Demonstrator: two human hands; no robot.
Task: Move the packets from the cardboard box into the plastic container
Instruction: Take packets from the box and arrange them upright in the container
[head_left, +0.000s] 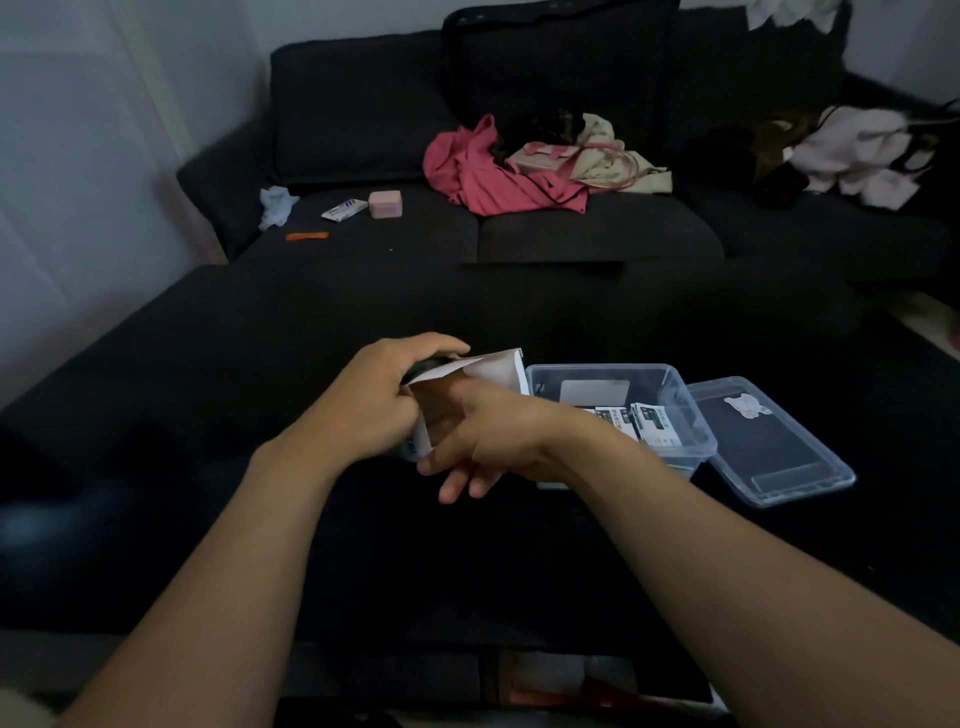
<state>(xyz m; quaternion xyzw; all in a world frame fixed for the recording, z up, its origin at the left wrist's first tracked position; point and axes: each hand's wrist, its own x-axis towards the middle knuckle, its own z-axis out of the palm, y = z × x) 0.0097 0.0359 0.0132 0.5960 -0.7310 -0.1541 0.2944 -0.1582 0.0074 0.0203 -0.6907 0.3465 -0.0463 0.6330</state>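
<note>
A small cardboard box (496, 370) with white flaps and a brown inside is held above the dark table, its open end turned toward me. My left hand (384, 400) grips the box from its left side. My right hand (485, 441) sits at the box's mouth with thumb and forefinger reaching inside; its other fingers hang loose below. What those two fingers touch is hidden. Right of the box stands a clear plastic container (691, 415) holding several white and black packets (649, 422).
The container's clear lid (779, 447) lies flat to its right on the dark table (260, 374). Beyond is a dark sofa (363, 104) with pink clothes (493, 176), a pink case (385, 203), a tube and an orange pen.
</note>
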